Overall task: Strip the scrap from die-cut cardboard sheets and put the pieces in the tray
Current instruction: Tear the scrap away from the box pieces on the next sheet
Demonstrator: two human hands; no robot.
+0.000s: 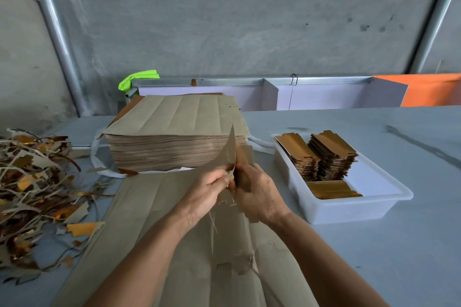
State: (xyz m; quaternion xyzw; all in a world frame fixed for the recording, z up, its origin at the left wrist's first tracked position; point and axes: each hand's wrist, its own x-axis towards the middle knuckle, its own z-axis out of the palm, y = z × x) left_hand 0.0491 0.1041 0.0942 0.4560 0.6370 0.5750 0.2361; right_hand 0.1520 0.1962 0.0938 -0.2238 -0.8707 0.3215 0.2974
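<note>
A grey-brown die-cut cardboard sheet [149, 219] lies flat before me, its right edge curled upward. My left hand [207, 197] pinches that raised edge. Close beside it, my right hand [259, 194] grips a cardboard piece [245, 157] standing upright at the sheet's edge. Torn scrap hangs below both hands. On the right stands a white plastic tray [349, 209] holding stacks of gold-faced cut pieces [331, 154]. Behind the hands sits a tall stack of uncut sheets [174, 132].
A tangled heap of scrap strips [32, 182] covers the table's left side. A white strap [97, 157] lies around the stack's base. Behind the table run a metal rail, white panels [324, 97], a green cloth [137, 78] and an orange board [429, 90].
</note>
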